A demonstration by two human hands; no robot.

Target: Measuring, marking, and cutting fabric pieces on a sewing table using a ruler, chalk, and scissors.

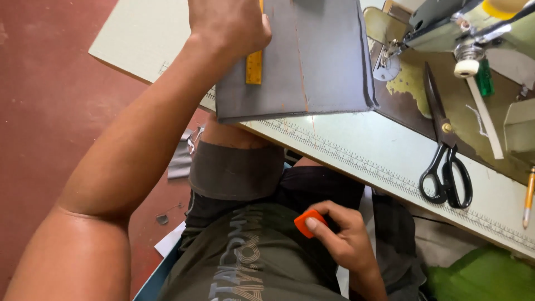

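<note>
I see the grey fabric piece (304, 61), folded flat, with a chalk line down it, lying at the near edge of the sewing table (362, 139). Left hand (228, 25) presses on it, fingers curled over a yellow ruler (254, 67). Right hand (343, 234) sits in the lap below the table edge, thumb and fingers pinched on an orange chalk piece (308, 222). Black scissors (444, 150) lie toward the table's right end, a pencil (528, 198) beyond them, sewing machine (473, 33) at the far right corner.

The pale sewing table (356, 142) (ruler markings along its edge) carries folded grey fabric (312, 61), black scissors (446, 161), a pencil (528, 198).
</note>
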